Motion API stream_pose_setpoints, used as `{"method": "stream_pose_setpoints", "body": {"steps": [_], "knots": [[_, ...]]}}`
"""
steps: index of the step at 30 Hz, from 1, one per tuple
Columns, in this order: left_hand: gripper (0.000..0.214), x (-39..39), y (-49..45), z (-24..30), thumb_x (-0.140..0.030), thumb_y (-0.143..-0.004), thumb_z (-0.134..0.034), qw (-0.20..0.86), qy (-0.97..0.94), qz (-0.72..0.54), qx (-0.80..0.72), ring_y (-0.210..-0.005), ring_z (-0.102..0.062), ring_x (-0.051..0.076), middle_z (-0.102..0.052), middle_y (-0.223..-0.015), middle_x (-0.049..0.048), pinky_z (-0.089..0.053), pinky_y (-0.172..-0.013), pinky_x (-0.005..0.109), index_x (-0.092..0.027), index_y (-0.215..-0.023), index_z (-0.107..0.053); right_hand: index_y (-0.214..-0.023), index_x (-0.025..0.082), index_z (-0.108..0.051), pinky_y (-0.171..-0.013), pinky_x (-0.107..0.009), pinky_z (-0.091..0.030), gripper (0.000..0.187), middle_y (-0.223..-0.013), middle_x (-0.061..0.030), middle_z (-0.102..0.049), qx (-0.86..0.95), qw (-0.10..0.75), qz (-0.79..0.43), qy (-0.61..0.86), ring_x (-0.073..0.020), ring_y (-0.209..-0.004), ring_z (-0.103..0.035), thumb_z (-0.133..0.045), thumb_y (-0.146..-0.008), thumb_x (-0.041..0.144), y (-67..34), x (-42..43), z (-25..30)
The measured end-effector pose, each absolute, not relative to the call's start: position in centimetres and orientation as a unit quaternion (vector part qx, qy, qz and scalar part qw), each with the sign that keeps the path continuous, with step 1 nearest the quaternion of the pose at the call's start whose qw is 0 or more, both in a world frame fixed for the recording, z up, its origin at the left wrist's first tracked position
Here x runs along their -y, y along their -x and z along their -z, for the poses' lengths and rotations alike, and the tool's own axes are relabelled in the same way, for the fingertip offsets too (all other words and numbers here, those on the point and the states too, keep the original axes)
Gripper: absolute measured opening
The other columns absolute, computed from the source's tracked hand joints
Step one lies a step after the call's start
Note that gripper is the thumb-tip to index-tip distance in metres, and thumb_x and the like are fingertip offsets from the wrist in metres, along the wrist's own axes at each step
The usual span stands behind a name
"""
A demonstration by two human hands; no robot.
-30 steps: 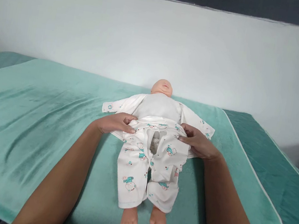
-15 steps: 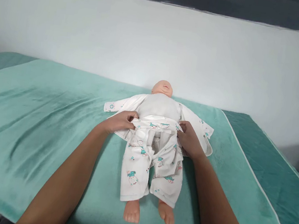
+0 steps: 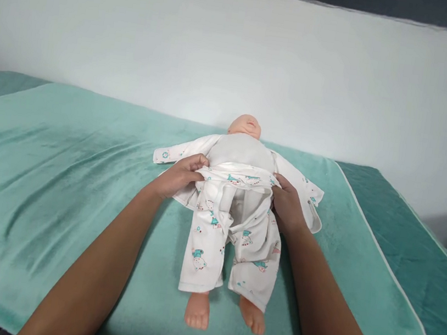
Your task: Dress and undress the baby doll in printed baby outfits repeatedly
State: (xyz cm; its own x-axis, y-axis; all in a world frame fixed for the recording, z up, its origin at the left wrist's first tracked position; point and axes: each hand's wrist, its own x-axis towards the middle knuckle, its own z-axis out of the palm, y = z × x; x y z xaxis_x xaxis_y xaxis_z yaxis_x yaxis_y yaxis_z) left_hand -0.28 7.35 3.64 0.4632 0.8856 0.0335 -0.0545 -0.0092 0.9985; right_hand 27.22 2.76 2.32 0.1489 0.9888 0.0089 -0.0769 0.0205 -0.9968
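A baby doll (image 3: 246,126) lies on its back, head away from me and bare feet toward me. It wears white printed split-crotch pants (image 3: 204,259) and a white printed jacket (image 3: 184,149) that hangs open, its sides spread out beneath the arms. The doll's pale torso shows above the waistband (image 3: 243,176). My left hand (image 3: 184,176) pinches the waistband at its left end. At the right end my right hand (image 3: 287,201) grips the same waistband, its fingertips partly hidden by the cloth.
A light green plush blanket (image 3: 82,170) covers the surface under the doll, with wrinkles on the left. Darker green cloth (image 3: 412,244) runs along the right side. Behind the doll's head rises a white wall (image 3: 239,53).
Both hands have drawn the waistband slightly up toward the doll's chest and a little wider. The pant legs have shifted, the right one outward. My view has tilted slightly downward.
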Motion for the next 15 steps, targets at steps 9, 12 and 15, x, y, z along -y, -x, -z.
{"method": "stream_pose_setpoints", "body": {"steps": [9, 12, 15], "knots": [[0.033, -7.4, 0.4, -3.3, -0.009, -0.063, -0.067, 0.668, -0.544, -0.414, -0.292, -0.062, -0.051, 0.009, -0.058, -0.072, -0.0066, -0.036, -0.061, 0.022, -0.022, -0.091, -0.053, -0.088, 0.025, -0.064, -0.066, -0.030, -0.045, 0.021, -0.079, 0.0028, -0.069, 0.407, 0.575, -0.549, 0.449, -0.0186, -0.072, -0.060, -0.065, -0.068, 0.021, -27.1, -2.3, -3.4], [0.040, -7.4, 0.5, -3.3, -0.008, -0.061, -0.068, 0.675, -0.559, -0.390, -0.283, -0.063, -0.052, 0.010, -0.058, -0.071, -0.0067, -0.037, -0.062, 0.022, -0.023, -0.094, -0.052, -0.089, 0.026, -0.063, -0.064, -0.029, -0.044, 0.025, -0.080, 0.0033, -0.068, 0.413, 0.556, -0.570, 0.442, -0.0175, -0.071, -0.058, -0.065, -0.066, 0.017, -27.6, -2.4, -3.3], [0.042, -7.4, 0.2, -3.3, -0.005, -0.057, -0.068, 0.652, -0.577, -0.389, -0.301, -0.062, -0.048, 0.009, -0.053, -0.070, -0.0081, -0.035, -0.059, 0.020, -0.022, -0.090, -0.049, -0.090, 0.026, -0.062, -0.068, -0.030, -0.046, 0.033, -0.088, 0.0027, -0.069, 0.430, 0.532, -0.591, 0.427, -0.0191, -0.079, -0.060, -0.066, -0.060, 0.013, -28.2, -2.3, -3.4]]}}
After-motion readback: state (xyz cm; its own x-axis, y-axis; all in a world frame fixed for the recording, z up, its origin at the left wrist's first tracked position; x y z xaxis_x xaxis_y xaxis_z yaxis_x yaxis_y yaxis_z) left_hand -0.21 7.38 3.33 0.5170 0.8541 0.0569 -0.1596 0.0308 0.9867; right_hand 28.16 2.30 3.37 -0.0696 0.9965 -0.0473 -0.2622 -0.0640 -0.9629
